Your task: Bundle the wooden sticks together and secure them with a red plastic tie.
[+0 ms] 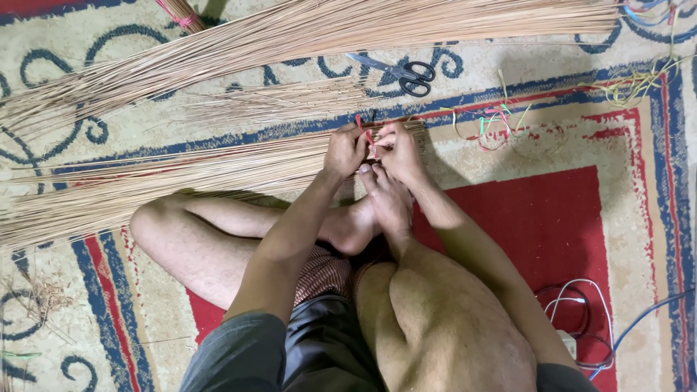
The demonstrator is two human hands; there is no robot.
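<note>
The left hand (344, 151) gripped the bundle of thin sticks (181, 174), which stretched away leftward from its curled fingers. Between both hands' fingertips ran a red strip (367, 136), pinched by the right hand (400, 151). Black-handled scissors (403, 72) lay on the carpet (552, 218) beyond the fingers.

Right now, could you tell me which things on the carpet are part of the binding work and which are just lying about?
In use:
left hand
right hand
red tie
bundle of thin sticks, its end pinched by both hands

Lying about:
scissors
second stick bundle
loose coloured strips
cables
</note>
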